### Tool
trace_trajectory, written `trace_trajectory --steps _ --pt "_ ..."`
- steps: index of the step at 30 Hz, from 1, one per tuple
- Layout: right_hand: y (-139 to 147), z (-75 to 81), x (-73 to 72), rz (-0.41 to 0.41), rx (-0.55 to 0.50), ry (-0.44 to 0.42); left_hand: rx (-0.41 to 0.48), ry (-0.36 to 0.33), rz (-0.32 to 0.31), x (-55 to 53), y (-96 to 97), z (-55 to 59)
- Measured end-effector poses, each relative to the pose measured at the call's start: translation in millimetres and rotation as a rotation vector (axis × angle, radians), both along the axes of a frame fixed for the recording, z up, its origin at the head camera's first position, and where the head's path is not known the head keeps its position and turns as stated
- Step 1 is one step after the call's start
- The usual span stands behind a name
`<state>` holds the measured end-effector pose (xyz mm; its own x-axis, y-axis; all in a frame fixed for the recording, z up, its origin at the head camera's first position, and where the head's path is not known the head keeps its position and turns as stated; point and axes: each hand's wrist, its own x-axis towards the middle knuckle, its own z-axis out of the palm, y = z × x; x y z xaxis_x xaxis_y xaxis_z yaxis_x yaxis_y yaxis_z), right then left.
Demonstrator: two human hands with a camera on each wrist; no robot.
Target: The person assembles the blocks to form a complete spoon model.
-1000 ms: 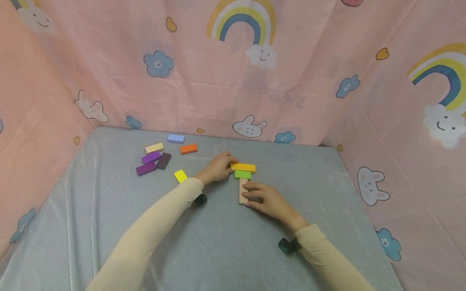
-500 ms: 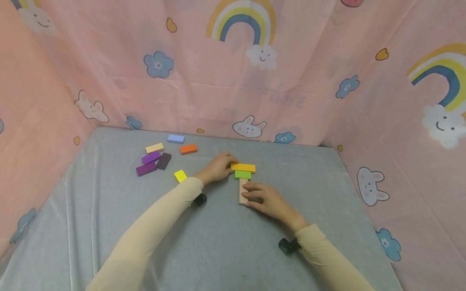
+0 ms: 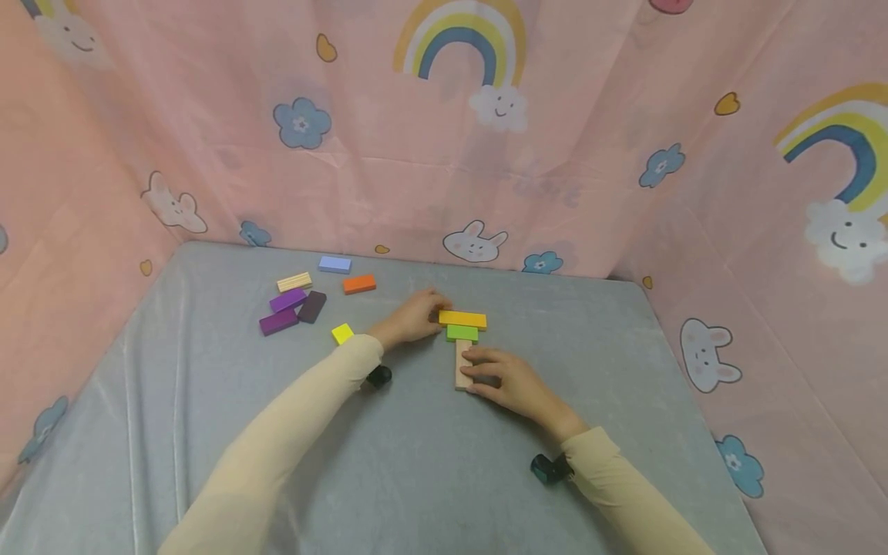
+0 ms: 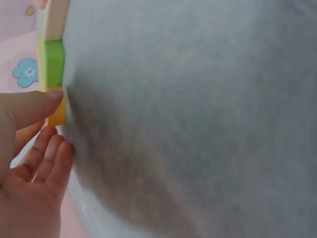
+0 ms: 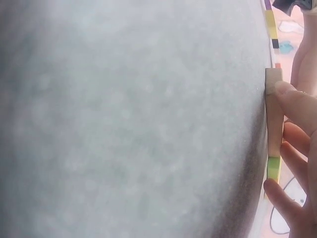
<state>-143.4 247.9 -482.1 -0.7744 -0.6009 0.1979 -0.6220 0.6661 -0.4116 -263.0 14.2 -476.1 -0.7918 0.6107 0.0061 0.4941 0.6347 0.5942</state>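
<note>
A light wooden block, a green block and an orange-yellow block lie one behind another in the middle of the cloth. The orange-yellow one lies crosswise at the far end. My left hand is at its left end; the thumb overlaps the block in the left wrist view, the other fingers loosely spread below. Along the wooden block's right side rests my right hand, fingers spread, the thumb by its near end. A seam crosses the wood there in the right wrist view.
Loose blocks lie at the back left: yellow, orange, light blue, striped tan, two purple ones and a dark brown one. A pink printed curtain encloses the grey cloth.
My left hand and forearm have shifted slightly left, uncovering a little more of the orange-yellow block's end. The right hand stays in place.
</note>
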Motion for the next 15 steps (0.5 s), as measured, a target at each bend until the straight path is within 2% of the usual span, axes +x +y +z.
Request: trace_trajectory --steps 5,9,15 --pt "0 0.8 0.0 0.0 0.013 -0.003 0.054 -0.041 0.021 -3.8 -18.9 8.8" --pt "0 1.1 -1.4 0.01 0.0 -0.007 0.117 -0.061 0.077 -5.6 -41.9 19.4" --pt "1 0.7 -4.4 0.001 -0.041 -0.038 0.154 -0.071 0.167 0.5 -80.1 37.2"
